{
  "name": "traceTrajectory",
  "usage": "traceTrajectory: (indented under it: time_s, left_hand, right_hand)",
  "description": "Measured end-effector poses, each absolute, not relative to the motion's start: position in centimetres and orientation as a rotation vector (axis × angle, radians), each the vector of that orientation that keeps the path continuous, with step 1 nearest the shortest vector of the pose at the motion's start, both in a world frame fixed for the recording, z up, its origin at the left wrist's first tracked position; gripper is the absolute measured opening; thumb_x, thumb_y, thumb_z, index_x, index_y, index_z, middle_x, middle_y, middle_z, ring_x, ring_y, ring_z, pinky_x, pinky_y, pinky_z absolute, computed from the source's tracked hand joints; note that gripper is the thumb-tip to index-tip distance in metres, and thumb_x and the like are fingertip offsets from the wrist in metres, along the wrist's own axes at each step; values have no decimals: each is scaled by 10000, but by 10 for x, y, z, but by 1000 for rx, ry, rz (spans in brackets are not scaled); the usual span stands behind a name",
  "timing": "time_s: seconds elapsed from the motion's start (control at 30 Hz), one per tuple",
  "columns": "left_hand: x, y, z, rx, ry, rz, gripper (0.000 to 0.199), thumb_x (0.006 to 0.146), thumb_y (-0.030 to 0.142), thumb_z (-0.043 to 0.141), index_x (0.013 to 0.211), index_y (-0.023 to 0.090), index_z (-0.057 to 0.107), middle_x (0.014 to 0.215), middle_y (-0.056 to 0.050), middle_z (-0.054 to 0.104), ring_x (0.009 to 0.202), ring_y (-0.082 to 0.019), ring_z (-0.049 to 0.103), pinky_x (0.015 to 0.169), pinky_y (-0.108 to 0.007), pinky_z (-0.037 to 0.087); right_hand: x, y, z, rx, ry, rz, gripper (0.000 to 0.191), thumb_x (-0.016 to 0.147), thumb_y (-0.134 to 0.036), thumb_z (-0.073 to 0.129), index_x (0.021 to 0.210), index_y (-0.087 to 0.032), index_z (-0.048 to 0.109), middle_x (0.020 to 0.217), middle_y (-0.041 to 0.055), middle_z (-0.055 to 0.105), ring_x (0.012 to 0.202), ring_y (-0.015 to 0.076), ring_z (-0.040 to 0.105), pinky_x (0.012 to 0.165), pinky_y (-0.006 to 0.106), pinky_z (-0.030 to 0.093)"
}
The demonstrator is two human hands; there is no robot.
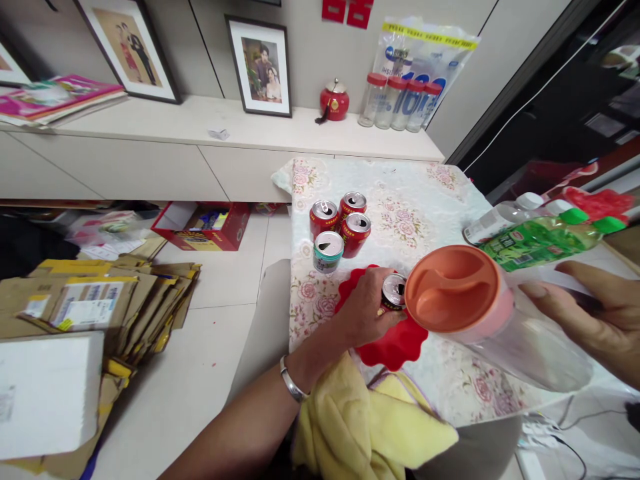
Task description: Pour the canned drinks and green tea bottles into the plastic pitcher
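My left hand (363, 310) is wrapped round an opened red drink can (394, 291). That can is over a red scalloped mat (395, 350) on the table. In my right hand (595, 310) is a clear plastic pitcher (545, 353) with an orange lid (453, 290). The pitcher leans so that its lid points left, close beside the can's top; whether they touch I cannot tell. Several opened cans stand together further back: red ones (356, 233) and a shorter green-and-silver one (328, 252). A yellow cloth (370, 420) lies at the near table edge, below my left wrist.
A floral cloth covers the table (400, 180). Green-labelled bottles (545, 237) lie at the right, beside a white-capped bottle (500, 217). Behind, a white cabinet (165, 127) carries frames, a red pot (334, 100) and red-lidded jars (397, 103). Flattened cardboard (150, 313) fills the floor at left.
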State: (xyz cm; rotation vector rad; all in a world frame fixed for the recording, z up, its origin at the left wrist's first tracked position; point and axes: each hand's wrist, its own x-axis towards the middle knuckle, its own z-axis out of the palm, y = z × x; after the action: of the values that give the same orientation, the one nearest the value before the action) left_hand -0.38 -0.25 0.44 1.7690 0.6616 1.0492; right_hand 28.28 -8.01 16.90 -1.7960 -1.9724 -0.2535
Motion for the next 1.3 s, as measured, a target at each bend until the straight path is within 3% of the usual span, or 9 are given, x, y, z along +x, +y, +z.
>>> traceTrajectory:
  time_s: [0.17,0.67,1.07,1.3]
  left_hand:
    - [-3,-3,3,1769,650,1047,598,894,407,703,1382,159,461,1304,-213,615,1245,-418,632,973,-581,599]
    - [-2,-2,3,1764,652,1101,578,887,398,734,1369,183,499,1280,-202,636,1198,-411,655,967,-591,598]
    - [-2,-3,2,1745,664,1084,555,867,373,742,1350,203,527,1278,-188,655,1218,-401,653,958,-571,608]
    - [-1,-1,-1,1792,645,1096,565,884,402,731,1349,201,482,1274,-186,629,1252,-415,637,977,-590,600]
  right_hand:
    - [285,-80,167,-1801,-1971,-250,512,915,-794,572,979,-298,685,526,4,493,435,120,396,496,381,255]
    - [279,-78,171,-1835,-1926,-203,544,888,-822,573,909,-290,685,513,11,482,412,117,379,499,384,259]
    - [281,-77,170,-1757,-2000,-252,468,932,-754,588,1017,-306,689,517,-3,504,410,111,399,480,376,259]
    - [282,-77,171,-1784,-1996,-247,472,937,-763,575,971,-300,667,504,-9,476,401,101,365,472,378,236]
